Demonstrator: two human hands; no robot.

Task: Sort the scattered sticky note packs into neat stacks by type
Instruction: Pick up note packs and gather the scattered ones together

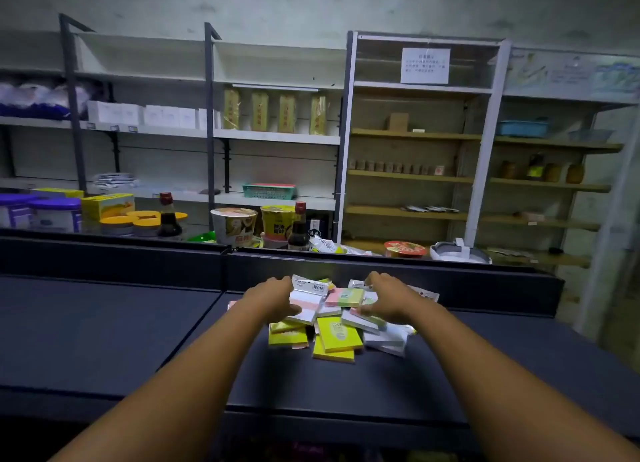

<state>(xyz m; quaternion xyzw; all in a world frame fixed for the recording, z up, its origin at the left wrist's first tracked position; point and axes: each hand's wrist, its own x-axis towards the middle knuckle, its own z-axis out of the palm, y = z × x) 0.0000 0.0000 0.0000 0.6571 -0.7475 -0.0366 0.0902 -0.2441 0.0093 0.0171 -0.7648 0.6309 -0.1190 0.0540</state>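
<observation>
A jumbled heap of sticky note packs (337, 317) lies on a dark shelf top (398, 375) against its raised back edge. Yellow packs (337, 337) sit at the front, white and pink ones (306, 307) at the left, a pink-green pack (346, 297) on top, white wrapped packs (388, 340) at the right. My left hand (273, 297) cups the heap's left side, thumb curled on a white and pink pack. My right hand (382, 300) cups the right side, thumb on a pink-green pack (367, 317).
The dark shelf top stretches left (104, 323) and right of the heap. Behind its back edge stand sauce bottles (298, 227), noodle cups (234, 226) and jars (55, 215). Wall shelving (277, 135) with boxes and a green basket (269, 190) fills the background.
</observation>
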